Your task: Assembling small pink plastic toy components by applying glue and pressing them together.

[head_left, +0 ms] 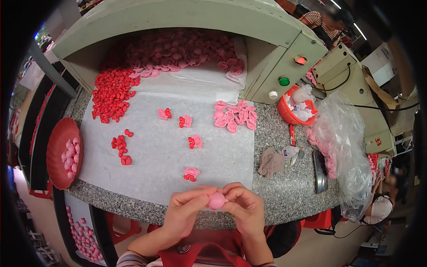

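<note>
white paper (153,142) on speckled countertop (289,196)

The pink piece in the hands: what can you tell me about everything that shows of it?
The pink piece has a smooth, rounded, bulging face, light pink, perhaps soft plastic or rubber. A small, paler bit juts out on its right. The left hand and right hand pinch it from either side, near the counter's front edge. Its underside and finer details are hidden.

Four pink-and-red pieces (197,141), one held pink ball (217,201), one fluted red bowl (55,153), one red plastic basket (286,114), one smartphone (320,173).
</note>
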Available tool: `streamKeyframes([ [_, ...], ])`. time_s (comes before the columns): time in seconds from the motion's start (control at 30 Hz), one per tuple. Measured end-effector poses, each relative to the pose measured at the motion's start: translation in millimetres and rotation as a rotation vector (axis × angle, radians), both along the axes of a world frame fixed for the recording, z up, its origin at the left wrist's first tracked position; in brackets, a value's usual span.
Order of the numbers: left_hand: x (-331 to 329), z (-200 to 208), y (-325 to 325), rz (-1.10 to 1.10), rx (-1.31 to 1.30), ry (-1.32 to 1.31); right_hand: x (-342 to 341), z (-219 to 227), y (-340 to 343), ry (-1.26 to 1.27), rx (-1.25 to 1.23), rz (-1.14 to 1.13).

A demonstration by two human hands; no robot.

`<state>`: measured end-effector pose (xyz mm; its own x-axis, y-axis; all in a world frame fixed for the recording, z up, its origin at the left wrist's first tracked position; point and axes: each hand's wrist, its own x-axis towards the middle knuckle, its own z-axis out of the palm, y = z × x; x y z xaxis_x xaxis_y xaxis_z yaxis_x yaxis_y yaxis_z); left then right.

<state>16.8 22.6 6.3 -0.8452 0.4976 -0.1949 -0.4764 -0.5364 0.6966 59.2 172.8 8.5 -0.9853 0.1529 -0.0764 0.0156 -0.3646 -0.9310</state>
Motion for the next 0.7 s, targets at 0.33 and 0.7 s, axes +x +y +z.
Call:
streamKeyframes([
  [0.33,-55.1,13.2,-22.3,-0.247,-0.355,1.085,-1.8,-25.5,10.6,-0.329,-1.187,0.487],
  [0.7,-50.9,-9.8,-14.0,-0.471,0.183,0.614,1.7,-29.9,-4.2,-0.402,-1.426,0.513],
])
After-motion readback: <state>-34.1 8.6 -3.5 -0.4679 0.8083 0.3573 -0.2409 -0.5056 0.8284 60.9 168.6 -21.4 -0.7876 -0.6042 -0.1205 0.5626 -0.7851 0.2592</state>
